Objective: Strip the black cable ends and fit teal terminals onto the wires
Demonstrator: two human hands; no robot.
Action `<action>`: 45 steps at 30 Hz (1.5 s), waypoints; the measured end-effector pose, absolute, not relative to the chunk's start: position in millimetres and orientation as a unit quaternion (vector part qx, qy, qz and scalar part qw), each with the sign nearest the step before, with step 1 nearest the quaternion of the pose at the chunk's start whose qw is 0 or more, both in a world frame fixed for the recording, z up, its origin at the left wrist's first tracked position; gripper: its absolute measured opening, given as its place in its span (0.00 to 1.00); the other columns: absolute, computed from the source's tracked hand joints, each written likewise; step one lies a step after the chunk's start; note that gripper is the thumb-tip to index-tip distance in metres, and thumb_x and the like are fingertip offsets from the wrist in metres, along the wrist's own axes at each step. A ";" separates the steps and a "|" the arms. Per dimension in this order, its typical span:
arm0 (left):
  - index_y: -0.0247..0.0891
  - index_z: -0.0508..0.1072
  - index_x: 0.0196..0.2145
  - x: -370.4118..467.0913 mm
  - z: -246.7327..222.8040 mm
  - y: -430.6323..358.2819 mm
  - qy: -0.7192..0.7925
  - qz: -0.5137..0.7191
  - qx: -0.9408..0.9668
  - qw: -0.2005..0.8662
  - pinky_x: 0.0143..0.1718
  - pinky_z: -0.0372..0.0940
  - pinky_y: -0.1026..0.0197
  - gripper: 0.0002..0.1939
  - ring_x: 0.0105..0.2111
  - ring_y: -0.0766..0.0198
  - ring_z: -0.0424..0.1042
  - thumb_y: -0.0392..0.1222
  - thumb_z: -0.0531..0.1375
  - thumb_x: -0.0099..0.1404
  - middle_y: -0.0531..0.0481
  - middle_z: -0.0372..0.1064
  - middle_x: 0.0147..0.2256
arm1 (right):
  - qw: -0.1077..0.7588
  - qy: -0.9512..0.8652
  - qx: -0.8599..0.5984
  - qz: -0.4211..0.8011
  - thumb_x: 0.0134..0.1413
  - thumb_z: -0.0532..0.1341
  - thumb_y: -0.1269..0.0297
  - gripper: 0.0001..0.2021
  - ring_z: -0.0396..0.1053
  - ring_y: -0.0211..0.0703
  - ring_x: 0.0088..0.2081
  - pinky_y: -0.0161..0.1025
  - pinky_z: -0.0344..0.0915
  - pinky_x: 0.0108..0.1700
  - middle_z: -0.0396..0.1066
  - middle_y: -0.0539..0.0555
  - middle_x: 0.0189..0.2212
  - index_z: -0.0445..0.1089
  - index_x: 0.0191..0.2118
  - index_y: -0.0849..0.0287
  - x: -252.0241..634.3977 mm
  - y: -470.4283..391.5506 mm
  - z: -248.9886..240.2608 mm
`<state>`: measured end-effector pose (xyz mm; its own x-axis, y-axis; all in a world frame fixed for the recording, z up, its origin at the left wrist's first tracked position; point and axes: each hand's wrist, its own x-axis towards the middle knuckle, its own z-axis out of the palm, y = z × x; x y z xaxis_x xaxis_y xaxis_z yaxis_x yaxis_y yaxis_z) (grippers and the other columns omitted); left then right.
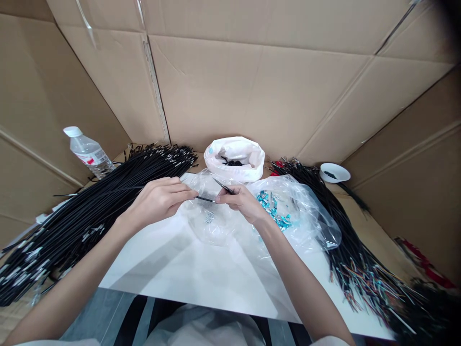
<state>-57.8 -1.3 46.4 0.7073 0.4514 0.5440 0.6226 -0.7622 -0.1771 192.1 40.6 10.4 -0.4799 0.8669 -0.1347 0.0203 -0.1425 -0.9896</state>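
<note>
Left hand point(162, 198) and right hand point(240, 202) both have fingers pinched tight on the black cable point(206, 198) above the clear bag point(223, 231), so if the grip slips, that pointy tool point(224, 186) held in the right could nick it.

No text legible. Clear plastic bottle point(85, 144) at left: wraparound label point(92, 157), white with red mark, lettering too small and blurred to read. White bag point(234, 175) at back: faint bluish mark, unclear whether print.
</note>
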 end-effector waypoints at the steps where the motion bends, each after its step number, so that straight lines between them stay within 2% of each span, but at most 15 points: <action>1: 0.38 0.80 0.43 -57.5 46.4 -1.5 -0.291 -0.237 -0.911 0.174 0.34 0.68 0.61 0.13 0.33 0.63 0.74 0.34 0.54 0.73 0.50 0.81 0.37 | 0.332 -0.566 -0.390 0.646 0.40 0.69 0.61 0.10 0.41 0.30 0.21 0.38 0.36 0.26 0.51 0.42 0.16 0.69 0.21 0.59 191.3 41.5 10.1; 7: 0.41 0.80 0.44 -56.6 42.2 -1.4 -0.291 -0.212 -0.924 0.133 0.33 0.67 0.61 0.16 0.32 0.63 0.73 0.34 0.52 0.73 0.51 0.81 0.36 | 0.330 -0.590 -0.378 0.632 0.42 0.68 0.60 0.11 0.39 0.31 0.21 0.37 0.35 0.25 0.48 0.41 0.17 0.66 0.22 0.58 188.5 46.1 15.1; 10: 0.41 0.80 0.43 -58.2 39.9 1.5 -0.316 -0.206 -0.915 0.141 0.34 0.66 0.60 0.15 0.33 0.62 0.73 0.35 0.53 0.73 0.50 0.80 0.36 | 0.381 -0.543 -0.414 0.624 0.42 0.68 0.56 0.14 0.38 0.30 0.20 0.37 0.34 0.24 0.44 0.40 0.17 0.64 0.24 0.57 188.9 44.9 16.8; 13: 0.40 0.80 0.42 -58.8 42.6 7.5 -0.350 -0.181 -0.904 0.167 0.34 0.65 0.59 0.14 0.33 0.60 0.72 0.35 0.53 0.73 0.50 0.79 0.35 | 0.449 -0.482 -0.458 0.597 0.43 0.68 0.50 0.17 0.37 0.30 0.19 0.37 0.33 0.23 0.42 0.39 0.16 0.66 0.26 0.58 189.6 36.9 11.4; 17: 0.40 0.79 0.39 -54.6 54.0 19.6 -0.366 -0.149 -0.899 0.191 0.33 0.64 0.57 0.16 0.33 0.58 0.71 0.31 0.52 0.70 0.49 0.76 0.32 | 0.424 -0.465 -0.473 0.617 0.47 0.62 0.36 0.26 0.37 0.31 0.18 0.38 0.33 0.22 0.41 0.40 0.15 0.67 0.23 0.59 186.4 19.1 -6.5; 23: 0.40 0.78 0.37 -44.7 65.8 37.5 -0.351 -0.081 -0.902 0.236 0.34 0.63 0.57 0.16 0.33 0.57 0.70 0.27 0.53 0.64 0.50 0.75 0.29 | 0.455 -0.483 -0.477 0.576 0.47 0.60 0.32 0.29 0.40 0.33 0.19 0.39 0.37 0.22 0.44 0.42 0.15 0.66 0.21 0.58 174.9 7.5 -31.9; 29: 0.39 0.77 0.36 -40.6 65.3 46.1 -0.338 -0.065 -0.910 0.232 0.34 0.62 0.56 0.14 0.34 0.56 0.70 0.25 0.55 0.62 0.50 0.76 0.30 | 0.483 -0.470 -0.471 0.569 0.50 0.60 0.33 0.29 0.43 0.34 0.19 0.38 0.39 0.22 0.45 0.43 0.15 0.64 0.21 0.57 166.3 16.5 -39.1; 35: 0.39 0.76 0.33 -34.4 65.6 46.0 -0.328 -0.053 -0.908 0.254 0.34 0.60 0.56 0.12 0.34 0.56 0.70 0.23 0.58 0.61 0.50 0.75 0.29 | 0.462 -0.454 -0.475 0.596 0.47 0.61 0.33 0.29 0.41 0.32 0.17 0.37 0.37 0.21 0.44 0.42 0.14 0.65 0.20 0.58 158.5 23.8 -35.7; 39: 0.38 0.74 0.31 -31.2 67.0 45.9 -0.313 -0.042 -0.910 0.270 0.34 0.59 0.55 0.11 0.34 0.55 0.70 0.23 0.60 0.60 0.49 0.75 0.30 | 0.423 -0.394 -0.467 0.669 0.57 0.62 0.44 0.24 0.37 0.30 0.16 0.35 0.34 0.19 0.42 0.40 0.12 0.65 0.20 0.59 156.8 26.7 -26.5; 42: 0.37 0.74 0.30 -28.4 66.4 49.7 -0.293 -0.041 -0.916 0.272 0.34 0.58 0.55 0.11 0.35 0.56 0.70 0.22 0.60 0.60 0.49 0.75 0.29 | 0.388 -0.330 -0.457 0.729 0.65 0.58 0.54 0.23 0.34 0.27 0.15 0.32 0.31 0.17 0.41 0.39 0.12 0.65 0.21 0.62 154.9 32.3 -20.9; 45: 0.37 0.74 0.27 -24.5 64.0 57.9 -0.266 -0.038 -0.924 0.272 0.34 0.57 0.55 0.12 0.35 0.56 0.71 0.22 0.60 0.61 0.49 0.74 0.28 | 0.365 -0.294 -0.456 0.757 0.69 0.54 0.59 0.23 0.33 0.27 0.14 0.30 0.31 0.15 0.40 0.38 0.12 0.62 0.21 0.61 150.6 40.1 -21.7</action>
